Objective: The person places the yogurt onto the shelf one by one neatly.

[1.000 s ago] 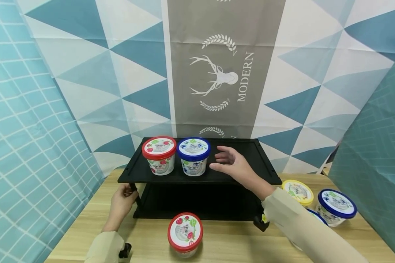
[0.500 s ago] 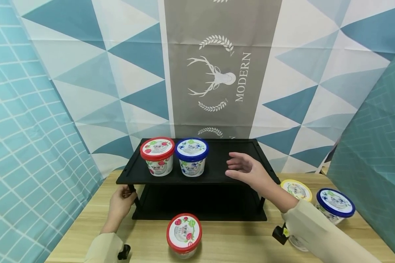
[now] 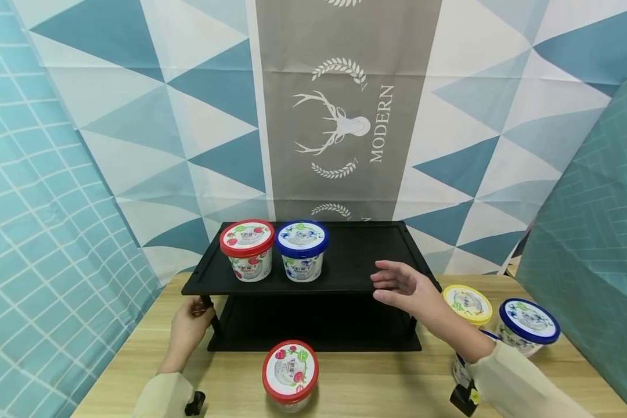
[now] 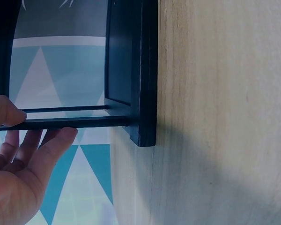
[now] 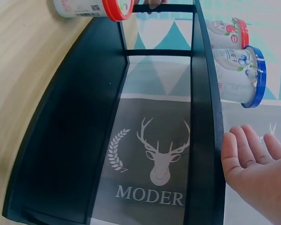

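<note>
Right hand now farther from shelved blue-lidded tub, fingers loosely spread, empty; placement beside red-lidded tub looks done. Left hand pinches rack leg.

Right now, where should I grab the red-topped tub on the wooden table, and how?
I'd curl fingers and thumb around the tub just under its red lid, coming from the right. It stands upright, and the lid's wider rim should help stop slipping. The right hand holds nothing; the left hand grips a shelf leg.
</note>
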`<state>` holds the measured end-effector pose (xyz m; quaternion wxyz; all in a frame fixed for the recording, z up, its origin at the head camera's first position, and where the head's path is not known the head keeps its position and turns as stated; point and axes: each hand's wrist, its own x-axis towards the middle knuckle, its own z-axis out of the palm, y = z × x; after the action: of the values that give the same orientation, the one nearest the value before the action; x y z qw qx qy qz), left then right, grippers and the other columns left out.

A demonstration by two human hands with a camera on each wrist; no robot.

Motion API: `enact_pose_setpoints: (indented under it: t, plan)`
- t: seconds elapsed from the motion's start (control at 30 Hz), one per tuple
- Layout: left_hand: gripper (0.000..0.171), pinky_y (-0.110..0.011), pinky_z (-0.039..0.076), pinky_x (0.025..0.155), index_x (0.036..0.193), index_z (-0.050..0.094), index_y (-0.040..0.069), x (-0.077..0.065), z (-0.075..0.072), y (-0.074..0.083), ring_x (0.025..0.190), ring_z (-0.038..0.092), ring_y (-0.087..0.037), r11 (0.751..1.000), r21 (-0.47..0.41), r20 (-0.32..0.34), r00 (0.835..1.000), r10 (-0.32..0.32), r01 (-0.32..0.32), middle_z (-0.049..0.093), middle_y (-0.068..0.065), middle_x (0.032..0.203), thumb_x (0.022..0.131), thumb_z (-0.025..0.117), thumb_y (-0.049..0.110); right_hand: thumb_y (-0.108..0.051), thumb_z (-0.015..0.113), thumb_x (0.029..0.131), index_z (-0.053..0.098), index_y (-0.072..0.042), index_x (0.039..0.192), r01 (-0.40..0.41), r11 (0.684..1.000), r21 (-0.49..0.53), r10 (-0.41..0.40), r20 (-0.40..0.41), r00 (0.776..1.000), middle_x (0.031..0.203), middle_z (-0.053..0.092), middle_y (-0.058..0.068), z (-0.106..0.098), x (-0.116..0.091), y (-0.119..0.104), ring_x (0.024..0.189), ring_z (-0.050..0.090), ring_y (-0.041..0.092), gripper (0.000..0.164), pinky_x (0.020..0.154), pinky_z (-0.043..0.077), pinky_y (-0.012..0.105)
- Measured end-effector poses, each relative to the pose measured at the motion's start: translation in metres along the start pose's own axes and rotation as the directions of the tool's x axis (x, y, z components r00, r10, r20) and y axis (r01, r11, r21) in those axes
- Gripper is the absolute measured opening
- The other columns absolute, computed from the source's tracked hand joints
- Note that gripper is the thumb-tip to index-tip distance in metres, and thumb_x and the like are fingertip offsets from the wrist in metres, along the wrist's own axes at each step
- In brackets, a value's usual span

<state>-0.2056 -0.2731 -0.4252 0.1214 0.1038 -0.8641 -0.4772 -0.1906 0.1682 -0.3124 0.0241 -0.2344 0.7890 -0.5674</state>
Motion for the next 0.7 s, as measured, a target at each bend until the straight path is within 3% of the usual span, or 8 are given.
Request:
enact_pose_setpoints:
  t: [0.33, 0.7]
  plan:
    - [0.036, -0.024, 0.054, 0.076, 0.126, 0.045, -0.004, -0.001, -0.002, 0.000, 0.112, 0.054, -0.039, 1.000, 0.007, -0.007, 1.000, 0.005, -0.005, 0.052, -0.029, 0.124, 0.093, 0.048, 0.012, -0.015, 0.061, 0.090, 0.038, -0.002, 0.139, -0.007, 0.997, 0.072, 0.002, 0.066, 0.998, 0.130, 0.050, 0.022, 0.007, -0.016, 0.014, 0.109, 0.058, 0.007, 0.055, 0.087, 0.051, 0.019]
    - [0.037, -0.028, 0.055, 0.079, 0.126, 0.045, -0.004, 0.000, 0.000, 0.000, 0.114, 0.053, -0.039, 1.000, -0.008, -0.003, 1.000, 0.007, -0.007, 0.051, -0.029, 0.125, 0.093, 0.048, 0.011, -0.014, 0.059, 0.091, 0.036, 0.002, 0.138, -0.015, 0.990, 0.143, -0.001, 0.114, 0.993, 0.127, 0.051, 0.022, 0.020, -0.033, 0.029, 0.110, 0.057, 0.009, 0.054, 0.087, 0.051, 0.021]
